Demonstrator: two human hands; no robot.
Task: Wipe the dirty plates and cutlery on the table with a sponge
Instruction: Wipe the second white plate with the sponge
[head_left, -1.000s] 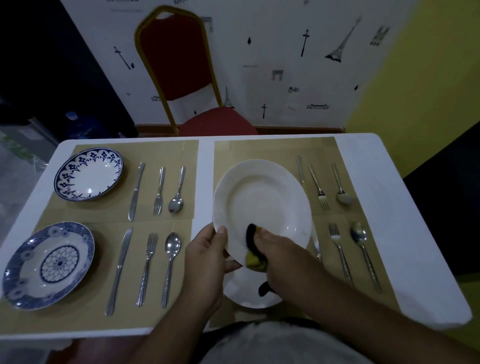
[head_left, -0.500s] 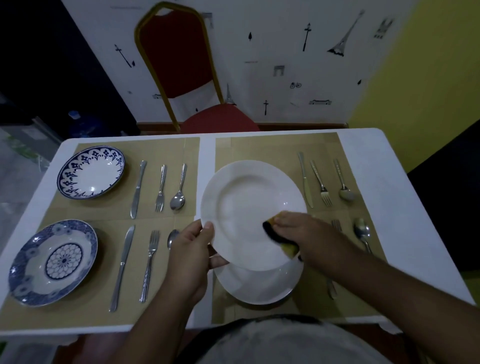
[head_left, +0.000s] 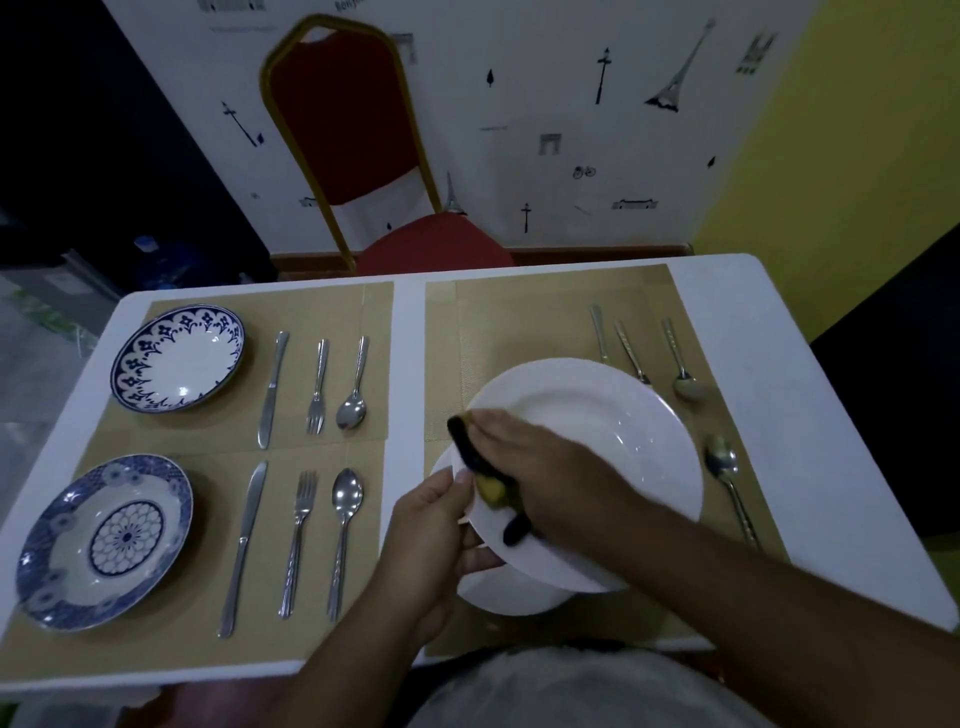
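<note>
A white plate (head_left: 613, 447) is held tilted above the near right placemat. My left hand (head_left: 436, 535) grips its near left rim, thumb on top. My right hand (head_left: 524, 457) holds a yellow and black sponge (head_left: 483, 478) and presses it on the plate's left rim. A second white plate (head_left: 514, 597) lies on the mat beneath, mostly hidden. To the right lie a spoon (head_left: 727, 483) and, further back, a knife, fork and spoon (head_left: 685, 379).
Two blue-patterned plates (head_left: 176, 358) (head_left: 104, 540) sit on the left placemats, each with a knife, fork and spoon (head_left: 345, 530) beside it. A red chair (head_left: 353, 135) stands behind the white table (head_left: 810, 415). The wall is close behind.
My right hand has swept the sponge from the plate's right side across to its left rim. The plate has shifted right and tilted, with my left hand still gripping it.
</note>
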